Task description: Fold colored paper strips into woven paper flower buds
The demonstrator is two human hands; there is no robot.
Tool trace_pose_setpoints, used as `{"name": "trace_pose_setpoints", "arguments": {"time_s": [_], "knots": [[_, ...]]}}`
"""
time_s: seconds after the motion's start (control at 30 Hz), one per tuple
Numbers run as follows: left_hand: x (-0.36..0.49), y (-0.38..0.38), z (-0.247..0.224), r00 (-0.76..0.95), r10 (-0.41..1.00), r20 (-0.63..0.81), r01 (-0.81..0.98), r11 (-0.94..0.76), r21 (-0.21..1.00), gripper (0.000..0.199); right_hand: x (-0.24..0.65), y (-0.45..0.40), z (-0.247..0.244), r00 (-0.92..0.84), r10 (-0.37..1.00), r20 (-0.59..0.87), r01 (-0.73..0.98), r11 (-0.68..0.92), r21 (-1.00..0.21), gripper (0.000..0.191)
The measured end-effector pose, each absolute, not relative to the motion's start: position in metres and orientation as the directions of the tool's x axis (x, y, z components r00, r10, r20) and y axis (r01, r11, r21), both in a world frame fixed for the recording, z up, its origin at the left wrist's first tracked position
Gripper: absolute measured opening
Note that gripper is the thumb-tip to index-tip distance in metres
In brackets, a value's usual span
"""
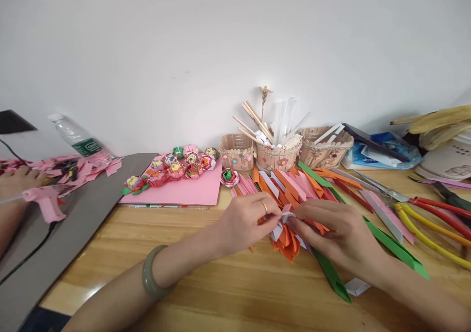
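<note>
My left hand (253, 219), with a ring and a green bangle on its wrist, pinches a small white folded paper piece (286, 219). The fingers of my right hand (331, 226) close on the same piece from the other side. Just below the fingertips are orange folded paper petals (287, 246); whether they are joined to the white piece I cannot tell. Behind my hands lie many folded paper strips (290, 184) in orange, pink, white and red. Long green strips (333, 275) stretch out beneath and beyond my right hand.
Finished paper flowers (176, 170) rest on pink sheets (191, 194). Decorated baskets (277, 157) holding sticks stand by the wall. Scissors (423, 202) lie at right. At left, another person's hand (22, 182) is near a pink glue gun (46, 202) and a plastic bottle (79, 135).
</note>
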State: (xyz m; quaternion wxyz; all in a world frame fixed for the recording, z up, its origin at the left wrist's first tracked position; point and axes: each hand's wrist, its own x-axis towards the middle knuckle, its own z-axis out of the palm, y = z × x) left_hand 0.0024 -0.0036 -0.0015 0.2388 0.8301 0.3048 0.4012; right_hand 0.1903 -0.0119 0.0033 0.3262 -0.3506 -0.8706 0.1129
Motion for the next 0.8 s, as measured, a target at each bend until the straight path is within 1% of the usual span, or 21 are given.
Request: {"name": "trace_pose_setpoints", "arguments": {"time_s": [0.03,0.07,0.1,0.17,0.2,0.23,0.27,0.3,0.37,0.43,0.5,0.53,0.57,0.6,0.63,0.7,0.73,0.8], "knots": [[0.002,-0.003,0.0,0.511,0.681,0.524,0.288,-0.71,0.642,0.014,0.191,-0.012,0.004,-0.543,0.679,0.494,0.533,0.733,-0.422,0.021],[0.001,-0.002,0.002,0.513,0.696,0.503,0.249,-0.681,0.688,0.013,0.191,-0.012,0.004,-0.545,0.669,0.504,0.525,0.742,-0.417,0.021],[0.001,-0.001,0.003,0.502,0.738,0.452,0.198,-0.606,0.77,0.012,0.191,-0.012,0.004,-0.546,0.656,0.521,0.515,0.753,-0.409,0.02],[0.001,0.001,0.007,0.478,0.832,0.281,0.071,-0.355,0.932,0.016,0.193,-0.012,0.004,-0.542,0.613,0.574,0.494,0.786,-0.372,0.015],[0.001,0.002,0.008,0.476,0.859,0.187,0.017,-0.222,0.975,0.019,0.193,-0.012,0.004,-0.542,0.586,0.603,0.487,0.803,-0.343,0.014],[0.002,0.002,0.009,0.481,0.869,0.114,-0.013,-0.123,0.992,0.021,0.194,-0.011,0.003,-0.543,0.559,0.627,0.484,0.818,-0.31,0.013],[0.003,0.003,0.009,0.487,0.871,0.067,-0.02,-0.065,0.998,0.02,0.194,-0.011,0.002,-0.545,0.533,0.647,0.484,0.83,-0.277,0.013],[0.003,0.003,0.009,0.486,0.873,0.044,-0.007,-0.047,0.999,0.018,0.194,-0.01,0.002,-0.547,0.513,0.662,0.486,0.838,-0.247,0.013],[0.005,0.004,0.008,0.468,0.881,0.071,0.029,-0.096,0.995,0.013,0.193,-0.009,0.002,-0.547,0.487,0.681,0.493,0.845,-0.208,0.014],[0.005,0.003,0.007,0.43,0.89,0.155,0.049,-0.194,0.98,0.012,0.192,-0.008,0.003,-0.519,0.474,0.711,0.518,0.836,-0.179,0.015],[0.004,0.003,0.005,0.389,0.885,0.255,0.086,-0.311,0.947,0.013,0.191,-0.009,0.006,-0.441,0.492,0.751,0.567,0.801,-0.192,0.014],[0.004,0.003,0.005,0.372,0.877,0.304,0.123,-0.371,0.921,0.014,0.19,-0.009,0.008,-0.397,0.52,0.756,0.583,0.779,-0.23,0.011],[0.004,0.003,0.004,0.36,0.864,0.352,0.17,-0.431,0.886,0.014,0.189,-0.01,0.01,-0.364,0.567,0.739,0.582,0.758,-0.295,0.006],[0.004,0.002,0.004,0.354,0.844,0.403,0.218,-0.493,0.842,0.013,0.188,-0.012,0.012,-0.35,0.633,0.691,0.565,0.731,-0.383,0.009],[0.004,0.002,0.003,0.353,0.821,0.449,0.264,-0.548,0.794,0.013,0.187,-0.013,0.014,-0.356,0.706,0.612,0.537,0.69,-0.484,0.015],[0.004,0.001,0.002,0.357,0.778,0.517,0.33,-0.623,0.709,0.013,0.185,-0.016,0.016,-0.403,0.822,0.403,0.485,0.565,-0.667,0.024],[0.005,0.001,0.001,0.362,0.763,0.535,0.352,-0.643,0.68,0.013,0.184,-0.016,0.016,-0.421,0.855,0.303,0.466,0.491,-0.736,0.026],[0.005,0.0,-0.001,0.374,0.746,0.552,0.387,-0.666,0.638,0.013,0.183,-0.016,0.015,-0.436,0.887,0.152,0.426,0.352,-0.834,0.03]]}}
